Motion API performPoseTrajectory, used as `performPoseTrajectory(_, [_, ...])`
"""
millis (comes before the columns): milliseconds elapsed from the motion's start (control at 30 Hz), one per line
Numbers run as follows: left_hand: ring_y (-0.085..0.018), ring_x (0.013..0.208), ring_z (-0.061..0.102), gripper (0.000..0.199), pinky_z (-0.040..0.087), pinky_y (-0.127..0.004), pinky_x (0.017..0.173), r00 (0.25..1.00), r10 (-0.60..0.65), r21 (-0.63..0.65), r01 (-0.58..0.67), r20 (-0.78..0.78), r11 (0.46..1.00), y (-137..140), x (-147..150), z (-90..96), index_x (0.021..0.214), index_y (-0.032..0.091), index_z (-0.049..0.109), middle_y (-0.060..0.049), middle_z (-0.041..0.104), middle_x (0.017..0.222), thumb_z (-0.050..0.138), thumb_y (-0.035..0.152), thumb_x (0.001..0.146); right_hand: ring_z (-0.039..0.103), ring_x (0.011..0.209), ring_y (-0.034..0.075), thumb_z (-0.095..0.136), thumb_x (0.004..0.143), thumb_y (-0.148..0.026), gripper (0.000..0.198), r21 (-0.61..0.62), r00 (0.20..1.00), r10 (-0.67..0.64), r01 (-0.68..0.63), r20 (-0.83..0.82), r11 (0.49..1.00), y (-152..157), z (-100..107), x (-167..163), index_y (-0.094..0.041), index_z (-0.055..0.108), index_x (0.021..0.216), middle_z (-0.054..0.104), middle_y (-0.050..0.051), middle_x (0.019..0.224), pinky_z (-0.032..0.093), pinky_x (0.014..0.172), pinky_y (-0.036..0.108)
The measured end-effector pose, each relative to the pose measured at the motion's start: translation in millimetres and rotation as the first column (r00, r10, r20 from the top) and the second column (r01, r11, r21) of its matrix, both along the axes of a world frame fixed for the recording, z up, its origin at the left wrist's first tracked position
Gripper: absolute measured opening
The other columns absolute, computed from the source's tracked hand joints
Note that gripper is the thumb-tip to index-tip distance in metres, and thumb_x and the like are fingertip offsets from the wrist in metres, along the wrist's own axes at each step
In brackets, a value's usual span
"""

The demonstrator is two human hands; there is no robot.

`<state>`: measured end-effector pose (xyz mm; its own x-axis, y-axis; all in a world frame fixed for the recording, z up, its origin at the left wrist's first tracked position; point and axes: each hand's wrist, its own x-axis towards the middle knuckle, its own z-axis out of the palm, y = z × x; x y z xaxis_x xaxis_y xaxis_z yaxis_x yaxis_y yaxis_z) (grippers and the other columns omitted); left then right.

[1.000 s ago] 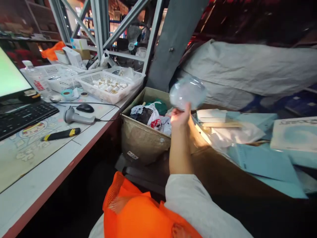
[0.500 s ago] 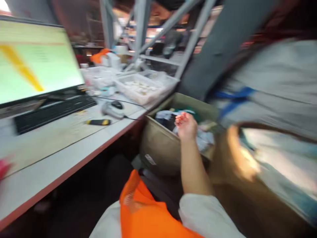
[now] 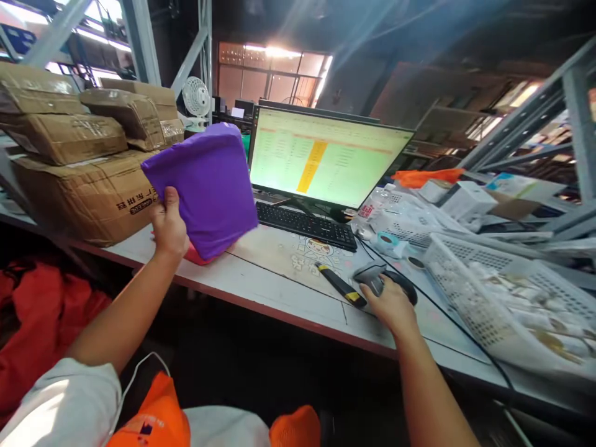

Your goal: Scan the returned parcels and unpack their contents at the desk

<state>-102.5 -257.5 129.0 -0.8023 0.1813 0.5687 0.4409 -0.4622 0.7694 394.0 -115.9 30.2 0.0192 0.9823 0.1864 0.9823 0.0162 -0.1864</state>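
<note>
My left hand [image 3: 168, 228] is closed on the near left edge of a purple plastic mailing bag [image 3: 212, 186], held up tilted above the desk in front of the keyboard. Something red [image 3: 200, 253] shows beneath the bag, partly hidden by it. On the desk to the right, my right hand [image 3: 392, 304] closes around a grey handheld barcode scanner [image 3: 371, 273], thumb on its near side; some fingers are hidden. A black computer mouse [image 3: 406, 287] sits just beyond that hand. To the left of it lies a black and yellow utility knife [image 3: 341, 284].
A lit monitor [image 3: 321, 167] stands behind a black keyboard [image 3: 307, 225]. Cardboard boxes [image 3: 84, 192] are stacked at the left, near a white fan [image 3: 196, 97]. At the right sits a white perforated basket [image 3: 465, 298] of small items. A cable [image 3: 447, 316] crosses the desk there.
The view has swung left. My right hand has gone from over the bin beside the desk to the scanner. My left hand with the purple mailing bag has come into view.
</note>
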Motion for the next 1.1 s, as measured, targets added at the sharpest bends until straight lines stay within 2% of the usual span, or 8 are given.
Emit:
performPoseTrajectory(167, [-0.021,0.086,0.072,0.043,0.058,-0.035,0.087,0.906,-0.232,-0.108,0.207,-0.353,0.972,1.9,59.2,-49.2,0.093,0.015,0.071,-0.007,0.073,0.082,0.048,0.049,0.105,0.058,0.129,0.04,0.051,0.097,-0.05,0.072,-0.093,0.992,-0.118,0.122,0.05,0.988,4.2,6.6,-12.5,-0.005,0.043,0.153,0.057,0.027,0.142,0.047,0.107,0.05])
performPoseTrajectory(300, [-0.029,0.129,0.063,0.035,0.049,-0.047,0.112,0.244,-0.663,-0.606,0.273,-0.707,0.747,-9.0,97.3,-107.6,0.123,0.022,0.073,-0.012,0.074,0.125,0.049,0.039,0.105,0.061,0.126,0.041,0.054,0.095,-0.041,0.068,-0.186,0.985,-0.158,0.168,0.068,0.968,5.6,10.0,-17.5,-0.002,0.045,0.151,0.061,0.029,0.136,0.049,0.103,0.05])
performPoseTrajectory(400, [-0.035,0.149,0.042,0.064,0.036,-0.055,0.123,0.071,-0.865,-0.855,0.132,-0.496,0.501,-13.9,115.6,-132.0,0.146,0.023,0.06,-0.015,0.055,0.153,0.064,0.06,0.094,0.062,0.124,0.041,0.054,0.093,-0.033,0.058,-0.204,0.978,-0.185,0.202,0.1,0.958,9.1,8.8,-20.4,0.0,0.054,0.141,0.063,0.03,0.13,0.051,0.101,0.05])
performPoseTrajectory(533, [-0.031,0.151,0.041,0.065,0.032,-0.052,0.126,0.065,-0.932,-0.907,0.214,-0.356,0.361,-13.4,107.3,-130.9,0.149,0.022,0.057,-0.014,0.049,0.158,0.059,0.061,0.097,0.068,0.113,0.039,0.057,0.09,-0.034,0.047,-0.175,0.972,-0.207,0.224,0.108,0.959,17.9,20.2,-16.5,-0.001,0.066,0.124,0.069,0.029,0.118,0.053,0.095,0.047])
performPoseTrajectory(700, [-0.03,0.146,0.048,0.056,0.036,-0.051,0.125,0.286,-0.873,-0.879,0.158,-0.395,0.449,2.6,58.8,-122.3,0.14,0.017,0.064,-0.015,0.057,0.151,0.052,0.055,0.102,0.066,0.062,0.023,0.071,0.085,-0.048,0.034,-0.12,0.982,0.039,-0.062,-0.184,0.991,14.4,84.6,-18.2,-0.015,0.072,0.091,0.067,0.007,0.068,0.053,0.058,0.033])
performPoseTrajectory(900, [-0.032,0.155,0.031,0.072,0.025,-0.054,0.128,0.451,-0.832,-0.906,0.104,-0.324,0.41,19.7,31.3,-136.1,0.149,0.016,0.056,-0.016,0.039,0.164,0.052,0.066,0.098,0.046,0.038,0.009,0.096,0.061,-0.039,0.035,-0.305,0.666,0.289,-0.626,-0.688,0.717,-23.9,148.6,-100.1,-0.019,0.075,0.08,0.058,-0.005,0.05,0.027,0.033,0.018])
performPoseTrajectory(1000, [-0.033,0.158,0.023,0.08,0.022,-0.054,0.129,0.451,-0.84,-0.921,0.09,-0.301,0.378,19.0,32.4,-138.7,0.151,0.015,0.053,-0.017,0.031,0.168,0.058,0.07,0.093,0.049,0.038,0.009,0.094,0.064,-0.042,0.034,-0.331,0.636,0.413,-0.728,-0.651,0.6,-27.1,144.1,-144.9,-0.018,0.075,0.079,0.058,-0.006,0.049,0.029,0.033,0.017])
performPoseTrajectory(1100, [-0.036,0.16,0.015,0.092,0.02,-0.056,0.129,0.409,-0.863,-0.936,0.054,-0.298,0.348,15.8,33.2,-137.3,0.155,0.02,0.05,-0.014,0.024,0.171,0.07,0.073,0.082,0.055,0.044,0.012,0.088,0.072,-0.048,0.035,-0.306,0.653,0.535,-0.741,-0.535,0.598,-15.3,128.7,-159.0,-0.018,0.076,0.084,0.064,-0.003,0.056,0.035,0.037,0.019])
